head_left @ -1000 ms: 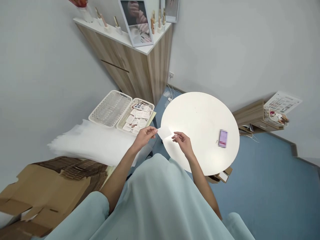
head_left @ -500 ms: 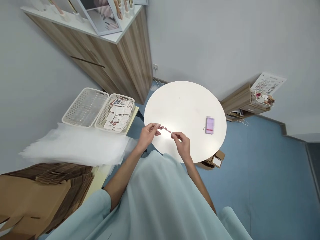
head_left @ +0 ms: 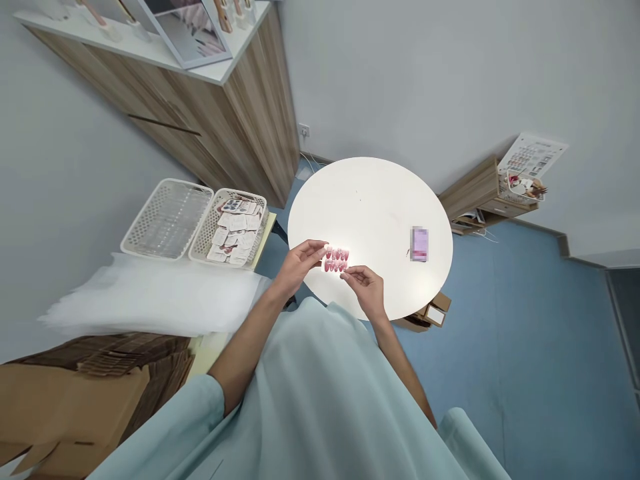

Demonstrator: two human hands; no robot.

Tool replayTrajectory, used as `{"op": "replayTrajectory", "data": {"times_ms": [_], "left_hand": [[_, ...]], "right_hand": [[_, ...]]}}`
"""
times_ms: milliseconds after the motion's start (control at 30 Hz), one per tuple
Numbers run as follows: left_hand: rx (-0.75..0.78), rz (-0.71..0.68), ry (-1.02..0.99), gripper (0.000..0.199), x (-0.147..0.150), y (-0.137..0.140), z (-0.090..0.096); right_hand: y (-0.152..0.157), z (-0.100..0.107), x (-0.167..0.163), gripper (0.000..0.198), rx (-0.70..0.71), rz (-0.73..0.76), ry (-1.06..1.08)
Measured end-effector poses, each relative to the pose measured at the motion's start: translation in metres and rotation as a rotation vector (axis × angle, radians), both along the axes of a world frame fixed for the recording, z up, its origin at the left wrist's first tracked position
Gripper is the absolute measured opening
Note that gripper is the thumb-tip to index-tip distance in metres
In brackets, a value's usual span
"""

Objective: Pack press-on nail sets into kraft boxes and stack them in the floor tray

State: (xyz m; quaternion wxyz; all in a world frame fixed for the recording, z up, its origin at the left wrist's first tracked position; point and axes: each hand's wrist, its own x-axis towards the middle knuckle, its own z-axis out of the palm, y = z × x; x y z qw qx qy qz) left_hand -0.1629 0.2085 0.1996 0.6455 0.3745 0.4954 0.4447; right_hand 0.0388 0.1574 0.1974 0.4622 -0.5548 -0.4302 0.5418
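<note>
Between my hands, above the near part of the round white table (head_left: 370,200), is a card of press-on nails (head_left: 337,260). Its pink nails sit in two rows and face me. My left hand (head_left: 300,265) pinches the card at its left edge. At the lower right corner, the fingertips of my right hand (head_left: 365,285) are closed on it. A purple, blurred-out rectangular item (head_left: 420,244) lies on the right side of the table, with a small reddish mark or scrap beside it.
Left of the table stand a white basket full of cards (head_left: 235,230) and a second basket (head_left: 167,217) holding clear plastic pieces. Nearer are white translucent sheets (head_left: 155,293) and flattened cardboard boxes (head_left: 75,413). A wooden cabinet (head_left: 215,120) rises behind; a low shelf (head_left: 480,197) stands right.
The card of press-on nails was nearly edge-on and has been tilted, so its two rows of nails now show. Both hands keep their hold on it.
</note>
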Motion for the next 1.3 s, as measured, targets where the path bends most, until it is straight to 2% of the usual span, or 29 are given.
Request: {"op": "replayTrajectory", "data": {"times_ms": [67,167,267,333,433,533,633,833,933,1000,1133,1200,1300], "left_hand": [[-0.052,-0.08,-0.138,0.051,-0.007,0.0,0.0],[-0.074,-0.228,-0.317,0.067,-0.015,0.0,0.001],[-0.08,-0.324,-0.41,0.075,-0.021,-0.002,0.003],[-0.091,-0.34,-0.434,0.074,-0.026,-0.003,0.003],[-0.102,-0.299,-0.421,0.072,-0.033,-0.002,0.002],[-0.104,-0.191,-0.349,0.069,-0.04,-0.001,0.002],[-0.087,-0.092,-0.238,0.068,-0.045,-0.001,0.0],[-0.038,-0.057,-0.119,0.068,-0.053,-0.004,-0.014],[-0.014,-0.034,-0.074,0.065,-0.059,-0.005,-0.019],[0.005,0.002,-0.043,0.063,-0.065,-0.007,-0.019],[0.021,0.094,0.014,0.064,-0.075,-0.008,-0.018],[0.016,0.094,0.025,0.066,-0.079,-0.008,-0.018],[0.01,0.063,0.029,0.067,-0.082,-0.006,-0.021]], "right_hand": [[0.001,0.001,-0.003,0.032,-0.043,0.035,0.083],[0.002,-0.001,-0.009,0.035,-0.074,0.092,0.147],[0.002,-0.002,-0.018,0.034,-0.088,0.116,0.183],[0.002,-0.002,-0.025,0.032,-0.088,0.116,0.192],[0.002,0.003,-0.035,0.031,-0.068,0.084,0.114],[0.0,0.01,-0.047,0.03,-0.018,0.015,-0.05],[-0.002,0.015,-0.062,0.031,0.031,0.015,-0.191],[0.001,0.011,-0.09,0.03,0.171,0.097,-0.416],[0.004,0.008,-0.094,0.028,0.209,0.07,-0.489],[0.007,0.008,-0.092,0.026,0.183,0.012,-0.457],[0.014,0.007,-0.081,0.029,-0.025,-0.062,-0.229],[0.017,0.006,-0.077,0.032,-0.099,-0.052,-0.143],[0.019,0.004,-0.074,0.033,-0.139,-0.038,-0.081]]}}
